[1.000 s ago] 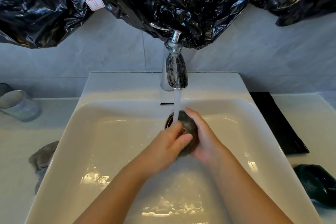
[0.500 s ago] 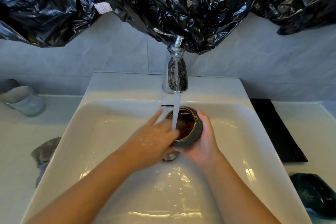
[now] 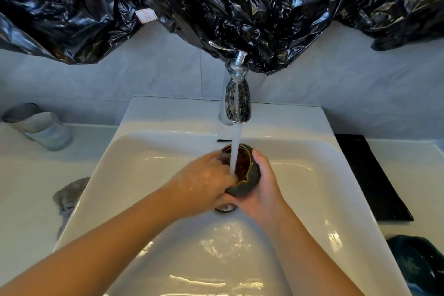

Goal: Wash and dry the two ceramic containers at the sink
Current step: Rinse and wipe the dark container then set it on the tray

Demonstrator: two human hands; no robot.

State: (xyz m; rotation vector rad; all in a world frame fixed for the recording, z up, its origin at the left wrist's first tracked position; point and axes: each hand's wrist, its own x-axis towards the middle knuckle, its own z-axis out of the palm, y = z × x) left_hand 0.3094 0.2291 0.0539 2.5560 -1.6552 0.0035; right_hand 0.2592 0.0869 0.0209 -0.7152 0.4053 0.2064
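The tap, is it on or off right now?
On. A white stream of water falls from the tap into the dark ceramic pot, which the right hand holds over the sink.

The left hand [image 3: 204, 182] has left the ceramic container's [image 3: 249, 179] outside; its fingers now seem to reach inside.

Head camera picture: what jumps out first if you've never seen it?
The shiny black plastic sheet draped across the top grabs the eye first. Below it, water pours from the faucet into a small dark pot over the white sink. The right hand cups the pot while the left hand reaches into its mouth.
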